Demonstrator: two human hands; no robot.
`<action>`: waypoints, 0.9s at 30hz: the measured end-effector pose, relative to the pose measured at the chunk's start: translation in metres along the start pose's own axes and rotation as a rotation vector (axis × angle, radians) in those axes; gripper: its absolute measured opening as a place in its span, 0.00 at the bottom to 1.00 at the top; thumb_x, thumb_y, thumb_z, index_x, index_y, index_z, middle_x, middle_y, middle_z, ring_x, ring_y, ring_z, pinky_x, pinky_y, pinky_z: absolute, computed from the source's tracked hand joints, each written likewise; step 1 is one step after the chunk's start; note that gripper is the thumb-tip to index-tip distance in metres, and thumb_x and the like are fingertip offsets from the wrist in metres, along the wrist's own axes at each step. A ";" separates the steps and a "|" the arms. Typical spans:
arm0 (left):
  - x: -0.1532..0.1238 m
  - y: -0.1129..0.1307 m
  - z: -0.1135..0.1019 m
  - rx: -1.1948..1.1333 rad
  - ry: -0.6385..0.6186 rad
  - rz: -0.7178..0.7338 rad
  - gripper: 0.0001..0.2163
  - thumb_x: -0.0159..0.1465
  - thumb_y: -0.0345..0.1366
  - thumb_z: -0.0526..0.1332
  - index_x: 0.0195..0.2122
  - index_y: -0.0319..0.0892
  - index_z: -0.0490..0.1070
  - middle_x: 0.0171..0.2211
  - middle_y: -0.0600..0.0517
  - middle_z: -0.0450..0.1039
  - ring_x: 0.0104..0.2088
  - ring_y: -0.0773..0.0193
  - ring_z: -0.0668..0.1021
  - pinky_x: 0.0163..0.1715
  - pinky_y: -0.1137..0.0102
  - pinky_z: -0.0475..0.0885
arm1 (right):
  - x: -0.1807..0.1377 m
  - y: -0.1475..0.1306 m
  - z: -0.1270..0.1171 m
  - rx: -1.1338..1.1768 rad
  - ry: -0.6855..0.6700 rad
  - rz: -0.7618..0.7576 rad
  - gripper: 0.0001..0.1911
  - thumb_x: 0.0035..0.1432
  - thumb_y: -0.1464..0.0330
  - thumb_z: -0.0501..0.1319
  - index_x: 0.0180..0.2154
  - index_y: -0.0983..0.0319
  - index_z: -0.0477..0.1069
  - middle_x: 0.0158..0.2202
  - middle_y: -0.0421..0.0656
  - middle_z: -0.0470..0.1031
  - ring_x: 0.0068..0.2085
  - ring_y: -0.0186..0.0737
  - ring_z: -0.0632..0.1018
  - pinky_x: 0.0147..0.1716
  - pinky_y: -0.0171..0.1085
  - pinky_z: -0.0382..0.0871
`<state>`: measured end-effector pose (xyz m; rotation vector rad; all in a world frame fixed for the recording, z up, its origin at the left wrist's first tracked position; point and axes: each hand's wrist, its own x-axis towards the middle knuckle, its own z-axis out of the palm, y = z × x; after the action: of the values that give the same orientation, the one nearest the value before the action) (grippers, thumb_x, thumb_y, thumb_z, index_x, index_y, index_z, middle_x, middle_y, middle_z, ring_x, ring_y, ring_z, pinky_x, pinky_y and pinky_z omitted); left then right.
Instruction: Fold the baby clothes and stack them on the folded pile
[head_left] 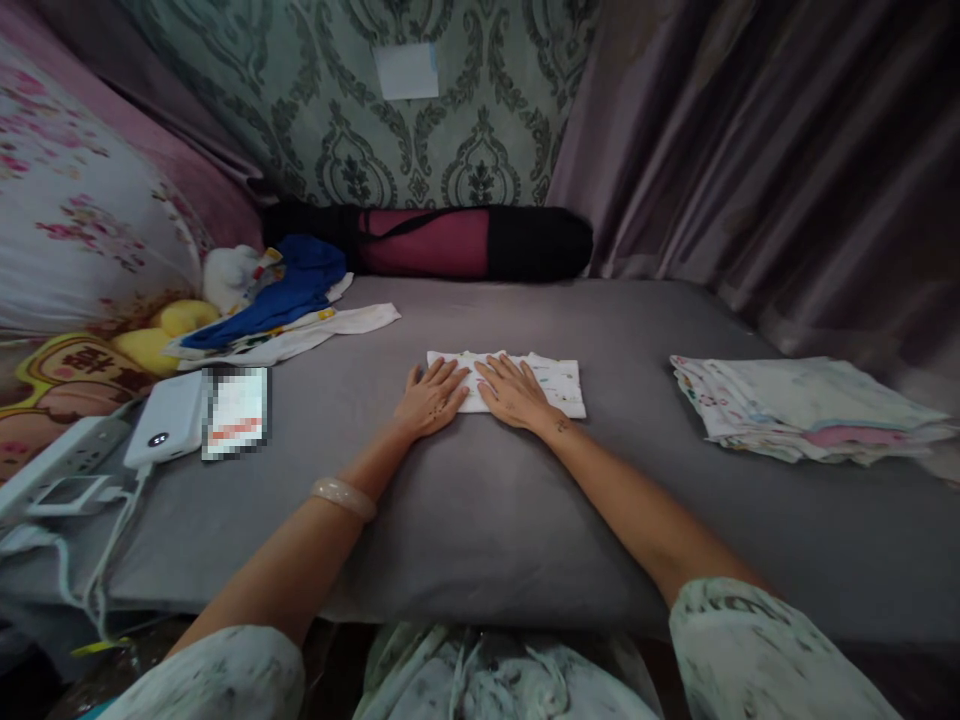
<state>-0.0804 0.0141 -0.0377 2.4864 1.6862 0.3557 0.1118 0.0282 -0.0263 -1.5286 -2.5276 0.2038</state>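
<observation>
1. L hand (433, 398): palm down, fingers straight and slightly spread, lying flat on the left part of the folded cloth (555, 382). Nothing gripped. Pale bangle (343, 496) on that wrist
2. R hand (516, 393): same pose, flat and unclenched, fingers pointing away from me, resting on the cloth's middle. Thumbs of both hands nearly meet, can't tell if they touch
3. Folded cloth: white w/ small coloured print, a wide flat rectangle on the grey sheet (525, 520), approx mid-bed, straight ahead of me. Its right end shows bare past my R hand
4. Stack of cloths (810, 410): folded, pale w/ pink and green bits, on the sheet well to the right, apart from my hands, near the curtain (787, 150)
5. Loose clothes pile (300, 300): far left, blue piece on top of white ones. Yellow soft toy (161, 335) just beside it
6. Power bank (166, 425): white, near left edge of the sheet, w/ a phone (235, 410) touching its right side. Power strip (52, 455) and white cables further left
7. Rolled mat (465, 243): black and dark pink, lying along the patterned wall at the far end
8. My knees at btm of view, in pale printed fabric
</observation>
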 end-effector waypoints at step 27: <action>0.040 0.014 0.007 0.031 -0.140 0.019 0.28 0.69 0.50 0.37 0.66 0.43 0.50 0.67 0.44 0.47 0.67 0.51 0.52 0.62 0.48 0.43 | -0.025 0.073 -0.016 -0.006 -0.085 0.067 0.31 0.67 0.58 0.38 0.66 0.64 0.49 0.68 0.48 0.48 0.67 0.46 0.50 0.64 0.51 0.39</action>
<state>-0.0514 0.0463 -0.0363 2.4855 1.6272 0.1543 0.1894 0.0395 -0.0283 -1.6413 -2.5453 0.2771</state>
